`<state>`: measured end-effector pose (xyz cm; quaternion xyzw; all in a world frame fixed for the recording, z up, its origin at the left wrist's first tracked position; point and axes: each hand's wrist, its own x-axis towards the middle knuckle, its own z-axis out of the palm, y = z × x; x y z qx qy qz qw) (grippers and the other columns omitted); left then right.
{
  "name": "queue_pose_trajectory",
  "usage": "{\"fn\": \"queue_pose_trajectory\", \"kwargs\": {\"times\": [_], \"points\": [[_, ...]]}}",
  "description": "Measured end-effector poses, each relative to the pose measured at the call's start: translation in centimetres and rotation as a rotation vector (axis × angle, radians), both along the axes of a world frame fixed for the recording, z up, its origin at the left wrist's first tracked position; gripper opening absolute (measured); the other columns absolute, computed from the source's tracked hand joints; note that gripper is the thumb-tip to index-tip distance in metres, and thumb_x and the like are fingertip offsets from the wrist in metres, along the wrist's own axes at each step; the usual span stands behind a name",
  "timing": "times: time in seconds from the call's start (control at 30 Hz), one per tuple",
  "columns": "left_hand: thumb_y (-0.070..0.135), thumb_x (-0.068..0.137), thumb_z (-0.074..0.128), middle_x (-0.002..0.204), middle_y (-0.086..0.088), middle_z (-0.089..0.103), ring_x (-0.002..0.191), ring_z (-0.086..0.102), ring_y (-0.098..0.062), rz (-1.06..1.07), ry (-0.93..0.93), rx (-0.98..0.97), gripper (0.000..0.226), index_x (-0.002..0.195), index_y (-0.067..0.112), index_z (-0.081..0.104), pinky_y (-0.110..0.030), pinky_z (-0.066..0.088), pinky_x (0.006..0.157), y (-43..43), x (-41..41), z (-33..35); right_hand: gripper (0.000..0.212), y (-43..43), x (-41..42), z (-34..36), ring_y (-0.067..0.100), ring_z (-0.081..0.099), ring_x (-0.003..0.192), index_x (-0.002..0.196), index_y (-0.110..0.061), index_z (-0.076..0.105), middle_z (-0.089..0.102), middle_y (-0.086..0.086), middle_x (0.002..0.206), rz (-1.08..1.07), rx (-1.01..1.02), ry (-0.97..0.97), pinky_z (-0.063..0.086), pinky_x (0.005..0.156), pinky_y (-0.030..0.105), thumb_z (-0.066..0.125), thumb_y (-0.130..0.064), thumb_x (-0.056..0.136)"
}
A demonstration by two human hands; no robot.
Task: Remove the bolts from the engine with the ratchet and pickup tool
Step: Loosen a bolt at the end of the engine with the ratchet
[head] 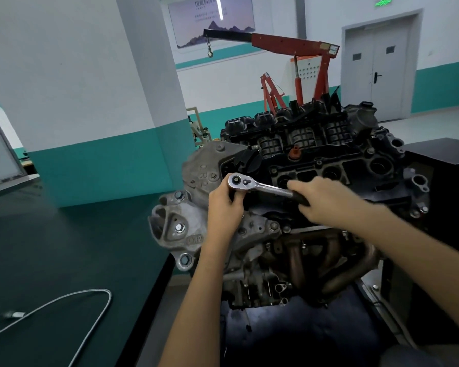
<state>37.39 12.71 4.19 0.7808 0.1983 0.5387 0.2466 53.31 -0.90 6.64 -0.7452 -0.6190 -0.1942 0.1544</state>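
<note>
Nearest the camera, on the dark green table (pixel 64 247) at the left, the pickup tool (pixel 64 308) is seen lying in a loose curve, its small metal end (pixel 15 314) well apart from both hands and from the engine.

Farther in, the engine (pixel 316 181) is mounted just beside the table's right edge, and both bare forearms are stretched over its near side. The ratchet (pixel 263 187) is held across the top of the engine. Its round head is pinched by the left hand (pixel 224 205), whose fingers (pixel 233 192) are curled closed around and under it; the dark handle is wrapped by the right hand (pixel 326 200), fingers closed, with the forefinger laid along the chrome shank. Whether a socket is seated on a bolt beneath the head cannot be told, since that spot is covered by the left hand.

Several bolts can be made out on the pale bracket (pixel 178 226) at the engine's left end, one bolt (pixel 179 227) near its centre.

A slip is judged the main risk: if the handle is swung while the socket sits tilted or only partly engaged, the bolt head could be rounded, or knuckles driven into the castings. A loosened bolt could also drop into the engine's recesses while the pickup tool lies out of reach.

Beyond, a red engine crane (pixel 289 46) is seen against the far wall.
</note>
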Motion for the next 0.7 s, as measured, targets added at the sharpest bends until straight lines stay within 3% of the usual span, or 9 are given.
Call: {"fn": "queue_pose_trajectory", "kwargs": {"times": [0.17,0.27,0.33,0.4,0.43,0.5,0.57,0.63,0.7], "points": [[-0.002,0.084,0.050,0.060,0.013,0.059,0.054,0.050,-0.001,0.009,0.010,0.045,0.021,0.081,0.017,0.058,-0.010,0.037,0.053,-0.1,0.3,-0.1,0.019,0.1,-8.7,-7.3,0.016,0.055,0.055,0.087,-0.021,0.046,0.050,-0.002,0.060,0.106,0.216,0.784,0.043,0.051,0.027,0.058,-0.008,0.079],[0.002,0.085,0.051,0.074,-0.003,0.066,0.073,0.062,-0.022,-0.012,0.008,-0.022,0.017,0.083,0.017,0.060,-0.030,0.050,0.070,0.6,0.4,-0.4,0.031,2.6,-13.5,-8.9,0.030,0.060,0.068,0.110,-0.013,0.050,0.058,0.010,0.072,0.075,0.324,0.947,0.042,0.056,0.030,0.053,-0.006,0.081],[-0.002,0.087,0.053,0.080,-0.001,0.068,0.081,0.065,-0.022,-0.025,0.011,-0.046,0.028,0.083,0.024,0.060,-0.040,0.053,0.079,0.7,0.2,-0.4,0.036,2.8,-14.0,-8.8,0.029,0.059,0.068,0.116,-0.010,0.049,0.056,0.010,0.073,0.103,0.325,1.009,0.043,0.056,0.029,0.051,-0.003,0.081],[-0.002,0.087,0.054,0.086,0.006,0.070,0.084,0.066,-0.013,-0.052,0.023,-0.001,0.028,0.087,0.025,0.061,-0.035,0.053,0.079,0.6,0.0,-0.2,0.028,1.7,-11.9,-8.1,0.018,0.058,0.060,0.104,-0.013,0.052,0.054,0.003,0.067,0.129,0.250,0.946,0.040,0.052,0.021,0.053,-0.002,0.079],[-0.002,0.087,0.054,0.090,0.008,0.071,0.082,0.065,-0.010,-0.077,0.031,0.022,0.027,0.092,0.023,0.063,-0.031,0.053,0.076,0.5,-0.1,-0.1,0.025,0.9,-10.2,-7.5,0.006,0.055,0.053,0.097,-0.017,0.052,0.053,-0.001,0.064,0.161,0.191,0.890,0.038,0.049,0.016,0.055,-0.001,0.078],[0.000,0.089,0.053,0.097,0.012,0.070,0.073,0.060,-0.002,-0.121,0.058,0.050,0.028,0.104,0.021,0.064,-0.024,0.048,0.068,0.6,-0.2,0.0,0.023,-0.5,-6.4,-5.4,-0.001,0.048,0.046,0.086,-0.018,0.051,0.051,-0.007,0.060,0.210,0.079,0.730,0.034,0.047,0.012,0.057,0.001,0.076],[0.008,0.094,0.054,0.093,0.016,0.070,0.065,0.055,0.002,-0.117,0.099,0.036,0.021,0.108,0.020,0.065,-0.027,0.048,0.064,0.7,-0.3,0.2,0.020,-1.0,-2.5,-2.6,-0.001,0.046,0.044,0.091,-0.017,0.056,0.050,-0.008,0.060,0.183,-0.020,0.513,0.033,0.044,0.011,0.060,-0.002,0.077],[0.012,0.097,0.054,0.075,0.025,0.065,0.057,0.051,0.004,-0.080,0.110,0.002,0.014,0.102,0.021,0.063,-0.036,0.052,0.061,0.7,-0.2,0.2,0.026,-0.8,-0.2,-0.2,0.007,0.047,0.052,0.106,-0.020,0.055,0.046,-0.010,0.063,0.094,-0.092,0.230,0.036,0.049,0.020,0.059,-0.011,0.082],[0.010,0.096,0.055,0.065,0.030,0.059,0.052,0.049,0.006,-0.032,0.089,0.013,0.018,0.095,0.027,0.059,-0.025,0.050,0.058,0.5,0.1,0.0,0.028,-0.5,0.2,0.3,0.021,0.053,0.064,0.113,-0.023,0.051,0.041,-0.009,0.067,0.009,-0.066,0.036,0.036,0.058,0.028,0.057,-0.018,0.085]]}}
